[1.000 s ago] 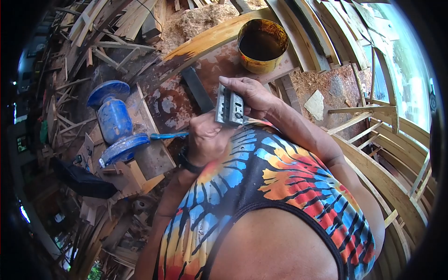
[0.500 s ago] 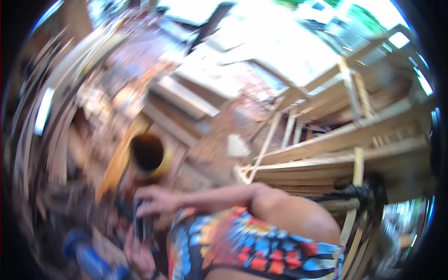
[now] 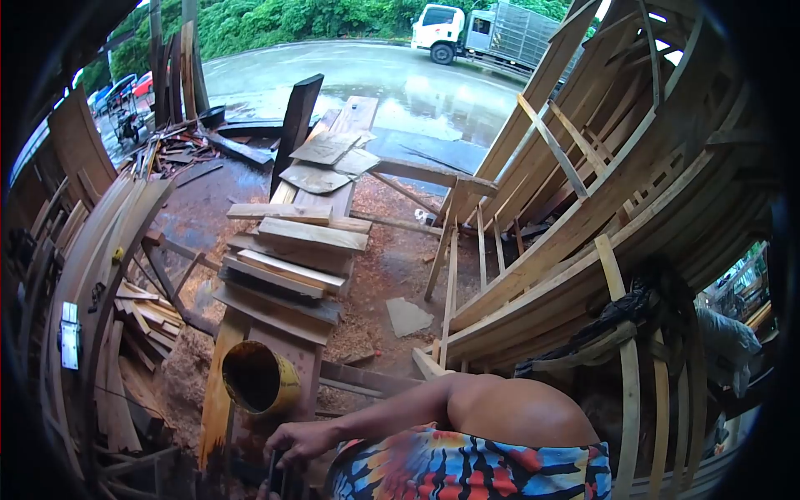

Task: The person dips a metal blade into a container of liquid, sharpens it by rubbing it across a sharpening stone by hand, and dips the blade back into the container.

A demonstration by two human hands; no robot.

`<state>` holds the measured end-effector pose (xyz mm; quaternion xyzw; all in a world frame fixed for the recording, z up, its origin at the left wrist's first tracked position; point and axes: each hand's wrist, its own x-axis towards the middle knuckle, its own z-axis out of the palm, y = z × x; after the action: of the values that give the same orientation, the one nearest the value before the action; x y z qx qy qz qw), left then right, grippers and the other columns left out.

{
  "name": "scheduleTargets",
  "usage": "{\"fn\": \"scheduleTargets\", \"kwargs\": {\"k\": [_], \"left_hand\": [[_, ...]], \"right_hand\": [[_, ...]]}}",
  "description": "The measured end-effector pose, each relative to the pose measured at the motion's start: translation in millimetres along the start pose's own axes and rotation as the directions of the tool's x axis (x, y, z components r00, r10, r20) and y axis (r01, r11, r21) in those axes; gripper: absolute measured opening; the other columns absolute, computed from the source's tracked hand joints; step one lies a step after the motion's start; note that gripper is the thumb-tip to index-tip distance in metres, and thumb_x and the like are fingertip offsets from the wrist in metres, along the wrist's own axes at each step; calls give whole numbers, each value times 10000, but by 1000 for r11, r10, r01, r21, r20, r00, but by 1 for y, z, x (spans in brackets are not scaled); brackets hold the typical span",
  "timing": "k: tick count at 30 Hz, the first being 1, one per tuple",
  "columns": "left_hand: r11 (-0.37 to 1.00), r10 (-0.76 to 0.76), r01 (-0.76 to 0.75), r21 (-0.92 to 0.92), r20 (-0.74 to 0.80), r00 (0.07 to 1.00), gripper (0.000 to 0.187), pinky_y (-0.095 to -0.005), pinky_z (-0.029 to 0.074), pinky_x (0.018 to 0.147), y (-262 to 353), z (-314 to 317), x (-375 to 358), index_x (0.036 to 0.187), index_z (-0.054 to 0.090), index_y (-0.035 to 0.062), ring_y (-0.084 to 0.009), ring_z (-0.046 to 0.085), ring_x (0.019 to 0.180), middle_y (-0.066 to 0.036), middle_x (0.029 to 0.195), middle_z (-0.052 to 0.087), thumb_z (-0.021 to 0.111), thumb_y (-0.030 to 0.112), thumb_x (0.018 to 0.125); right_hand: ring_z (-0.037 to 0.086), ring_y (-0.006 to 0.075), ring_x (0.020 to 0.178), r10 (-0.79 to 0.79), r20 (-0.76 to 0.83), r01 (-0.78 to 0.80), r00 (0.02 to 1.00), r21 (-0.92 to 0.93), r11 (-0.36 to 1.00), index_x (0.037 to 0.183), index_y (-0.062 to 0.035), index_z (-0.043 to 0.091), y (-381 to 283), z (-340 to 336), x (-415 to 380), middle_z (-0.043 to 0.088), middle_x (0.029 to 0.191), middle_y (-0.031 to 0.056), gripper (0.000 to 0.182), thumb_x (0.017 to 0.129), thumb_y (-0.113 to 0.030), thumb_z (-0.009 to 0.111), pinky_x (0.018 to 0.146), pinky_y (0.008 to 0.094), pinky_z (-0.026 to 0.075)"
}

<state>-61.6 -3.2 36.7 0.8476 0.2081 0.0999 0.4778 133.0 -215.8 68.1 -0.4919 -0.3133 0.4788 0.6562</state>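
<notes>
My right hand (image 3: 302, 442) reaches down at the bottom of the head view, fingers closed on a dark, narrow object (image 3: 276, 472) whose kind I cannot tell. Only a sliver of my left hand (image 3: 264, 492) shows at the lower edge, close to the object's lower end; the rest is out of frame. Just beyond my right hand, a yellow bucket (image 3: 287, 385) with a dark inside lies tipped with its mouth toward me, on a plank bench (image 3: 293, 350). Next to it runs an orange-brown board (image 3: 218, 400).
Several short boards (image 3: 312, 233) lie stacked across the bench, with flat pieces (image 3: 329, 158) farther along. Tall timber (image 3: 533, 275) leans at the right, curved planks (image 3: 100, 250) at the left. Wood shavings (image 3: 375, 275) cover the ground. A truck (image 3: 483, 37) stands on the wet road.
The view has swung and sharpened, now showing the road and truck. Both hands sit lower in frame, my left mostly cut off. The blue thing at lower left is out of view.
</notes>
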Motion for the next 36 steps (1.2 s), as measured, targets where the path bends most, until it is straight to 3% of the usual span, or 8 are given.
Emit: {"fn": "scheduleTargets", "kwargs": {"k": [6,12,15,24,26,29,33,36], "left_hand": [[926,-97,72,-370,-50,994,287,-223,285,402,-11,17,5,1230,716,-5,-20,320,462,-61,991,733,667,135,984],[857,-205,194,-477,31,978,261,-270,535,757,23,8,1,1202,720,-5,-182,655,939,-102,1104,726,687,89,961],[963,99,-99,-252,-13,995,260,-309,567,802,23,3,4,1202,716,0,-236,667,992,-127,1150,713,686,83,958],[856,-200,230,-463,114,973,273,-356,582,803,25,8,1,1192,694,-67,-258,684,996,-191,1159,703,646,26,940],[975,180,-165,-152,95,979,273,-390,587,823,6,9,4,1167,698,-74,-272,691,969,-218,1153,702,624,35,928],[752,650,-659,-19,186,737,286,-385,578,865,-116,14,25,1135,710,-77,-296,696,954,-253,1165,697,605,52,903],[511,821,-854,99,238,519,268,-329,545,898,-161,21,35,1124,732,-48,-241,691,930,-217,1101,718,591,100,952],[997,60,-59,-47,3,998,273,-279,524,888,28,32,-4,1135,738,-31,-184,670,914,-157,1064,732,545,118,1013]], "right_hand": [[679,173,1037,-32,-60,36,998,68,997,1053,11,741,39,-12,16,687,1171,72,198,858,14,703,778,291,596],[650,199,1117,-26,-43,31,999,120,992,1032,19,764,39,-11,20,678,1221,112,214,824,23,712,834,319,589],[651,203,1116,-50,-39,54,998,96,994,1028,27,758,35,-10,21,675,1222,119,224,813,38,694,829,319,590],[639,236,1145,-97,2,97,995,-34,995,1025,11,760,39,-7,23,669,1205,139,268,776,64,675,900,366,561],[639,248,1145,-121,21,122,992,-90,988,1021,6,764,33,-3,19,670,1191,151,272,770,66,677,916,378,551],[681,195,997,-212,-24,207,977,-139,968,948,13,776,39,2,21,725,1065,105,231,737,54,692,832,331,555],[670,219,1041,-198,-41,189,979,-161,969,951,6,778,39,-2,17,713,1079,128,228,746,56,693,868,340,546],[649,258,1128,-157,-21,151,987,-173,973,993,5,767,43,-6,18,688,1145,165,228,780,47,695,931,366,532]]}}
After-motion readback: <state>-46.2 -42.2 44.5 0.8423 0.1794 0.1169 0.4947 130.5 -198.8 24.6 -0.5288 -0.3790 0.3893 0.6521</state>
